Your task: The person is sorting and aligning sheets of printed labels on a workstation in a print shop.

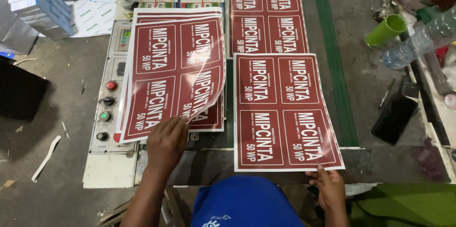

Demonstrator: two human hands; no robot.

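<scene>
My left hand (166, 142) pinches the near edge of the top glossy red sheet (173, 72) on the stack (209, 120), lifting it so its right corner curls up off the sheets beneath. The stack sits over the grey control panel (108, 108) with its coloured buttons. My right hand (330, 190) rests open, fingertips touching the near edge of a second red sheet (285, 110) lying flat on the desk (346, 70), just right of the stack.
</scene>
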